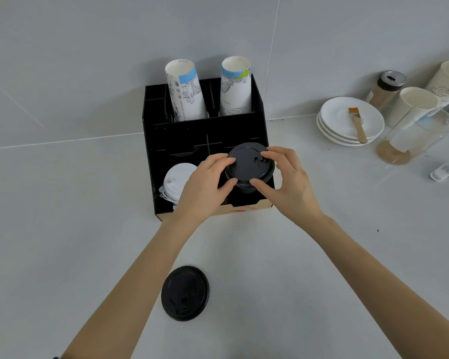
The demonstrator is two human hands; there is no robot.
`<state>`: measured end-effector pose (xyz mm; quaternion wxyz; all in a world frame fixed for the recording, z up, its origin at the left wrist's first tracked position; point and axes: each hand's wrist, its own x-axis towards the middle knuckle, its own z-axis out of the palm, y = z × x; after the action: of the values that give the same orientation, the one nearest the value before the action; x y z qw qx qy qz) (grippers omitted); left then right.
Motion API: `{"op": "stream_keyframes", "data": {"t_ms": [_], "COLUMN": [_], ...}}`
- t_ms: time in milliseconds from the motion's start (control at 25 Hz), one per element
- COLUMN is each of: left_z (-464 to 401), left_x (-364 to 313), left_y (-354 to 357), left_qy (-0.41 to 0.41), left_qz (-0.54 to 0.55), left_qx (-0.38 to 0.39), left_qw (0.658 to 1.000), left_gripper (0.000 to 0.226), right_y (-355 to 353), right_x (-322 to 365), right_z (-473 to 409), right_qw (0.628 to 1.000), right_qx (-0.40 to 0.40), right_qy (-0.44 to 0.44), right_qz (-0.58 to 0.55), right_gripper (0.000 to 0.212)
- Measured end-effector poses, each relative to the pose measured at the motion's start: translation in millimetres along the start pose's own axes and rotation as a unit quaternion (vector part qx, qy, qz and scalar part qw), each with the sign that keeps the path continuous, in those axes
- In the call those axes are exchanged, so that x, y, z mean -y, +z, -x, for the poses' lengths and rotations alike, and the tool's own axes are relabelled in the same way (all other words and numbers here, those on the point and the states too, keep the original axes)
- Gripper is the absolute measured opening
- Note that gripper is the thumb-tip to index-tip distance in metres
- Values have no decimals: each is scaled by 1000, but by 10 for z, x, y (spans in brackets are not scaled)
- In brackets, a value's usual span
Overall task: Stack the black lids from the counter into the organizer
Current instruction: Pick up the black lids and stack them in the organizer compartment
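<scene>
A black organizer [182, 136] stands against the wall. Over its front right compartment sits a stack of black lids [248, 165], held from both sides. My left hand [205, 187] grips the stack's left edge and my right hand [285, 180] grips its right edge, thumbs below the top lid. One more black lid [185, 293] lies flat on the counter near me, between my forearms. White lids [175, 181] fill the front left compartment, partly hidden by my left hand.
Two stacks of printed paper cups [184, 92] stand in the organizer's back slots. At the right are stacked white saucers [347, 125] with a small brush [357, 124], a shaker jar [386, 90], paper cups [412, 107] and a clear sleeve [410, 138].
</scene>
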<state>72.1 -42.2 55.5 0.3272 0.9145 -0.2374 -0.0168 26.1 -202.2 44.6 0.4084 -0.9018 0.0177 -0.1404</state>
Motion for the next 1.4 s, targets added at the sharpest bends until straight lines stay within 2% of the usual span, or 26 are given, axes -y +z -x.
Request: {"op": "stream_keyframes", "data": {"t_ms": [240,480,760,1240,1400], "left_z": [-220,-327,-317,-190,-5], "left_x": [65,141,203,183,232], "left_y": [85,161,209,128,28], "left_qy": [-5,-17,-27,-29,-33], "left_qz": [-15,-20,2,-14,-13], "left_qx": [21,52,42,69,59], "left_qw": [1000,998,999,997,998], "left_gripper": [47,50,48,51,48], "right_y": [128,215,247,147,133], "right_x": [-89,-156,-183,-46,76], "right_z": [-150,-194,-193,-160,-38], "right_qw": [999,997,997,994,997], "right_qx": [-26,-18,-4,32,49], "right_qy": [27,66,72,64,29], "right_qz": [19,22,29,83,61], "right_gripper": [48,51,55,59,56]}}
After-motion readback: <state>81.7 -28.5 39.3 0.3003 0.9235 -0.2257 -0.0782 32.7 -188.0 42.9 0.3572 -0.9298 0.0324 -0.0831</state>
